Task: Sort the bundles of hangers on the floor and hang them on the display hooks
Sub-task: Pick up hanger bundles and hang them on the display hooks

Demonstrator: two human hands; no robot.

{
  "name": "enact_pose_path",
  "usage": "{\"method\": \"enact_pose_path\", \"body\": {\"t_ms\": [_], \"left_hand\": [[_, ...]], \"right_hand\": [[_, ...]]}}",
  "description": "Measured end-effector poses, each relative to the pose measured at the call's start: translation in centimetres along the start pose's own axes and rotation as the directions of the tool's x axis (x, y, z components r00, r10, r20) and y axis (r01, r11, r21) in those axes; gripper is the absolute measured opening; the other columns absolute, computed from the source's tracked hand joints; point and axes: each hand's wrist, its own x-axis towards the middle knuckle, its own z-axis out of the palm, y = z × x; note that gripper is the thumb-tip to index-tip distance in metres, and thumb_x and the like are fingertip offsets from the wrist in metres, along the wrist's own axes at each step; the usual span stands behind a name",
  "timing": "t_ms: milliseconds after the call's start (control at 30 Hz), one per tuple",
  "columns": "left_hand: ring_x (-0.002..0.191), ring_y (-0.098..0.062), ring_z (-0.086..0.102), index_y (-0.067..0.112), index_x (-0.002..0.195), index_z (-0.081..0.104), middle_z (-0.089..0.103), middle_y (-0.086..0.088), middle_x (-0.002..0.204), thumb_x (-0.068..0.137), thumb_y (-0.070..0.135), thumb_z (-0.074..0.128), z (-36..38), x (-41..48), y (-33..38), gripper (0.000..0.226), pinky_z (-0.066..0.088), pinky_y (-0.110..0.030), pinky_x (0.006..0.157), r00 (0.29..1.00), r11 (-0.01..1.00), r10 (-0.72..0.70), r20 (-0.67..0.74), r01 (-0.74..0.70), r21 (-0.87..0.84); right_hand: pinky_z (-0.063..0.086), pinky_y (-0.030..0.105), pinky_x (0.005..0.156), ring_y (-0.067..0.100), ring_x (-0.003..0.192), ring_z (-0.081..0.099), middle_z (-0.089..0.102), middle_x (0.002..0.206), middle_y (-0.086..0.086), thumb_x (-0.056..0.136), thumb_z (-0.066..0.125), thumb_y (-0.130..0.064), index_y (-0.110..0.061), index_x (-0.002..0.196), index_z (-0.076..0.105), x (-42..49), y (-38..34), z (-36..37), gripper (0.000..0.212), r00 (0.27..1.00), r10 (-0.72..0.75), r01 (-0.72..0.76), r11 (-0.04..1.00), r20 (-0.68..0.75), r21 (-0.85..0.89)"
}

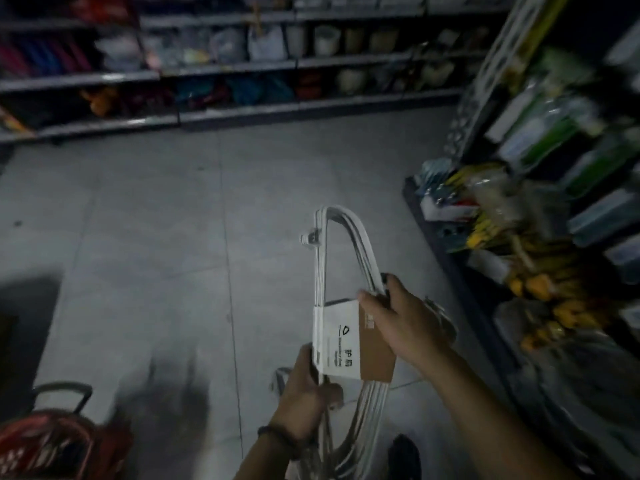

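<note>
A bundle of white hangers [341,244] with a white and brown paper label [343,341] stands upright in front of me, over the grey floor. My right hand [398,320] grips the bundle at the label's upper right, thumb on the brown part. My left hand [304,386] holds the bundle's lower part just below the label, fingers curled round the white bars. The hangers' lower ends run down past my left wrist and out of view. The picture is dim and blurred.
A dark display rack [540,216] with packaged goods and yellow items stands close on the right. Long shelves [242,112] of goods line the far side of the aisle. A red shopping basket [52,441] sits at the lower left. Grey tiled floor [207,220] lies between.
</note>
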Motion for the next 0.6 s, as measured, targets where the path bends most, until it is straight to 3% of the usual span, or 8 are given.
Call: {"method": "enact_pose_path", "body": {"t_ms": [100, 167, 267, 333, 433, 600], "left_hand": [[0.112, -0.023, 0.07, 0.014, 0.132, 0.051, 0.07, -0.009, 0.126, 0.053, 0.009, 0.088, 3.8, -2.7, 6.0, 0.086, 0.059, -0.039, 0.087, 0.987, 0.991, 0.123, 0.103, -0.127, 0.03], [0.119, -0.024, 0.068, 0.016, 0.136, 0.047, 0.069, -0.008, 0.131, 0.062, 0.016, 0.095, 6.4, -4.5, 9.9, 0.088, 0.058, -0.04, 0.094, 0.961, 0.979, 0.197, 0.193, -0.204, 0.016], [0.118, -0.021, 0.068, 0.02, 0.138, 0.048, 0.066, -0.008, 0.133, 0.086, 0.052, 0.075, 10.6, -7.1, 16.7, 0.066, 0.057, -0.035, 0.093, 0.926, 0.963, 0.254, 0.28, -0.27, 0.017], [0.122, -0.017, 0.066, 0.023, 0.139, 0.052, 0.067, 0.0, 0.133, 0.091, 0.065, 0.058, 14.1, -8.7, 21.0, 0.063, 0.054, -0.038, 0.1, 0.88, 0.923, 0.34, 0.331, -0.38, 0.064], [0.114, -0.014, 0.07, 0.026, 0.131, 0.062, 0.074, 0.005, 0.121, 0.093, 0.066, 0.056, 20.8, -11.7, 26.0, 0.055, 0.054, -0.044, 0.103, 0.815, 0.829, 0.513, 0.268, -0.551, 0.089], [0.099, -0.015, 0.076, 0.024, 0.114, 0.074, 0.08, 0.004, 0.104, 0.091, 0.066, 0.055, 32.1, -15.5, 28.6, 0.051, 0.058, -0.041, 0.092, 0.789, 0.802, 0.566, 0.239, -0.594, 0.065]], "right_hand": [[0.05, 0.031, 0.071, 0.017, 0.085, 0.066, 0.071, 0.094, -0.007, 0.1, 0.044, -0.067, -0.026, 0.113, 0.062, -2.8, -2.4, -6.9, 0.046, 0.978, 0.017, -0.006, 0.998, -0.209, 0.056], [0.053, 0.037, 0.077, 0.022, 0.084, 0.065, 0.07, 0.093, -0.001, 0.105, 0.041, -0.055, -0.021, 0.11, 0.065, -4.2, -3.0, -11.3, 0.042, 0.933, 0.036, -0.009, 0.997, -0.359, 0.077], [0.056, 0.044, 0.083, 0.031, 0.095, 0.069, 0.072, 0.102, 0.01, 0.109, 0.036, -0.047, -0.018, 0.115, 0.066, -7.1, -2.7, -17.9, 0.042, 0.864, 0.02, 0.008, 0.998, -0.502, 0.055], [0.057, 0.044, 0.08, 0.026, 0.089, 0.068, 0.072, 0.096, 0.006, 0.11, 0.037, -0.044, -0.02, 0.11, 0.068, -10.0, -2.1, -21.8, 0.038, 0.828, -0.02, 0.074, 0.995, -0.56, 0.074], [0.056, 0.039, 0.074, 0.02, 0.078, 0.066, 0.069, 0.087, 0.003, 0.11, 0.039, -0.041, -0.019, 0.099, 0.067, -14.2, -0.5, -27.2, 0.037, 0.791, -0.075, 0.135, 0.989, -0.607, 0.054], [0.041, 0.033, 0.053, 0.02, 0.063, 0.06, 0.062, 0.073, 0.006, 0.111, 0.038, -0.04, -0.015, 0.083, 0.058, -20.5, 4.5, -36.9, 0.043, 0.769, -0.106, 0.159, 0.987, -0.63, 0.029]]}}
